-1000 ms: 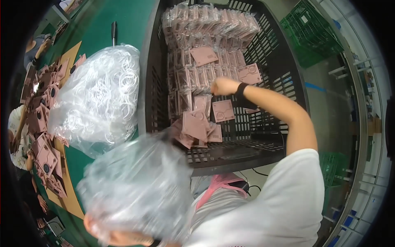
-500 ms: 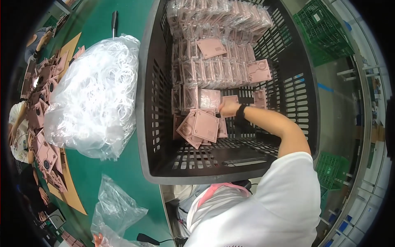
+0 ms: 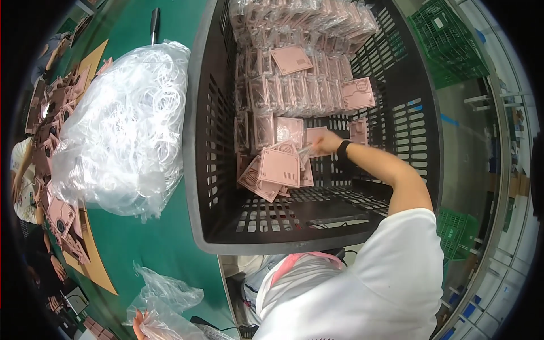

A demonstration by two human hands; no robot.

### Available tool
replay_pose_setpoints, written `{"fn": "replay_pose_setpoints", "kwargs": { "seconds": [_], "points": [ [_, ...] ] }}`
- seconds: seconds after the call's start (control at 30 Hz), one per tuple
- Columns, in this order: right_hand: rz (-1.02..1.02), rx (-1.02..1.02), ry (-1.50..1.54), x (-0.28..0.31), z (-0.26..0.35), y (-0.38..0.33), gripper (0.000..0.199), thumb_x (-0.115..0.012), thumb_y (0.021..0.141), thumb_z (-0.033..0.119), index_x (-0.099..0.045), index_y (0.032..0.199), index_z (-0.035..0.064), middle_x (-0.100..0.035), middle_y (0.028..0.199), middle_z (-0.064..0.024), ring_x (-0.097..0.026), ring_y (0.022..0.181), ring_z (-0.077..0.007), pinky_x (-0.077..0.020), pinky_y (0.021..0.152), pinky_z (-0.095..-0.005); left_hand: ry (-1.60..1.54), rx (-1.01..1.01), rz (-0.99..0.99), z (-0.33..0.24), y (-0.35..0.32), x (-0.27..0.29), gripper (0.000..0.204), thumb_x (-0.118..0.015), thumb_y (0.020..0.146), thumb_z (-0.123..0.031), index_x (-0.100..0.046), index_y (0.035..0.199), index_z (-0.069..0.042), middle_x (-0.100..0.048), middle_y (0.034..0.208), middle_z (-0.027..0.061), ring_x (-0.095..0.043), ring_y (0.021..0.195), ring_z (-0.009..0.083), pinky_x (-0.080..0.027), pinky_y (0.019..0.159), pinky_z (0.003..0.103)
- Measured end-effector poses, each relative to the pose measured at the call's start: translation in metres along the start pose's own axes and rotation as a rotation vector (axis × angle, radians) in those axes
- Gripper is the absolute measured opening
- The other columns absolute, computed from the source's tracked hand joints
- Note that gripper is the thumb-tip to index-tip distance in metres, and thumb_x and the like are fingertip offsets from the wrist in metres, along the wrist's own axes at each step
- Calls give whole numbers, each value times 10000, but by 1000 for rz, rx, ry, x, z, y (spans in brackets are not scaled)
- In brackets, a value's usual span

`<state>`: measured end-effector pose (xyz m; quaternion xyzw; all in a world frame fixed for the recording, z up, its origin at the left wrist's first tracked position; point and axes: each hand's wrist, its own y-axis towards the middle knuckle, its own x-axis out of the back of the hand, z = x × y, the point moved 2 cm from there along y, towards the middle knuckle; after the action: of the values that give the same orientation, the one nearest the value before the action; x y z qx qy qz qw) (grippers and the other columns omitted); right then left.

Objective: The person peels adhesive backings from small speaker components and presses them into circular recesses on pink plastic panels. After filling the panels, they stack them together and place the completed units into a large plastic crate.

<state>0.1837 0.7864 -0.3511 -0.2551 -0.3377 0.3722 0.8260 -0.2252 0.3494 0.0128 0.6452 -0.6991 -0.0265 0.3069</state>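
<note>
A large black slotted crate (image 3: 198, 170) holds rows of pink square parts in clear bags (image 3: 294, 90), with a loose heap of them (image 3: 277, 167) near its middle. My right hand (image 3: 326, 141), a black band on its wrist, reaches into the crate and pinches the edge of a bagged pink part (image 3: 310, 148) beside that heap. At the lower left edge my left hand (image 3: 139, 324) is only partly visible. It grips a crumpled clear plastic bag (image 3: 167, 297) over the green table.
A big clear sack of white rings (image 3: 124, 124) lies left of the crate on the green table (image 3: 158, 243). Pink parts on brown cardboard (image 3: 62, 215) line the far left, where another person's arm shows. Green crates (image 3: 447, 34) stand on the floor at right.
The clear bag in my left hand has dropped from in front of the view to the lower left. My right hand has moved a little left toward the loose heap.
</note>
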Motion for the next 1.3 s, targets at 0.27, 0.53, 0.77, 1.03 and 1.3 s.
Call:
{"fn": "replay_pose_setpoints", "kwargs": {
  "seconds": [0.27, 0.53, 0.77, 1.03, 1.3],
  "points": [
    [-450, -285, 721, -7, 7, 53, 106, -640, 829, 108, -614, 836, 5, -590, 631, -53, -518, 486, -98, -394, 414, -226, -98, 226, -21, 14, -13, 7, 307, -511, 917, -135, -521, 1200, -17, -583, 1144, 162, -547, 1061, 221, -458, 915, 335],
    [-391, -236, 1111, -8, 28, 59, 169, -635, 838, 174, -539, 731, 85, -454, 557, -6, -398, 411, -103, -325, 369, -233, -112, 217, 71, 5, -31, -5, 322, -519, 917, -150, -516, 1209, -16, -575, 1170, 169, -550, 1055, 224, -448, 928, 326],
    [-583, -357, 1189, -17, 40, 76, 148, -633, 828, 148, -555, 714, 93, -470, 554, -3, -414, 421, -88, -278, 357, -223, -50, 128, 189, -3, -43, -19, 367, -531, 921, -185, -490, 1234, 2, -569, 1182, 164, -553, 1032, 217, -447, 919, 314],
    [-416, -87, 754, 7, 10, 47, 173, -627, 824, 151, -573, 681, 68, -513, 582, 3, -412, 431, -89, -303, 385, -232, -111, 165, 251, 11, -47, -6, 441, -563, 909, -224, -452, 1268, 8, -545, 1217, 163, -546, 1033, 209, -447, 904, 305],
    [-652, 35, 563, 17, 64, -13, 171, -612, 829, 131, -588, 679, 55, -508, 581, 25, -434, 466, -69, -327, 441, -234, -101, 201, 309, 11, -51, -6, 465, -577, 899, -241, -452, 1265, 16, -549, 1208, 165, -546, 1032, 211, -445, 901, 305]
  ]
}}
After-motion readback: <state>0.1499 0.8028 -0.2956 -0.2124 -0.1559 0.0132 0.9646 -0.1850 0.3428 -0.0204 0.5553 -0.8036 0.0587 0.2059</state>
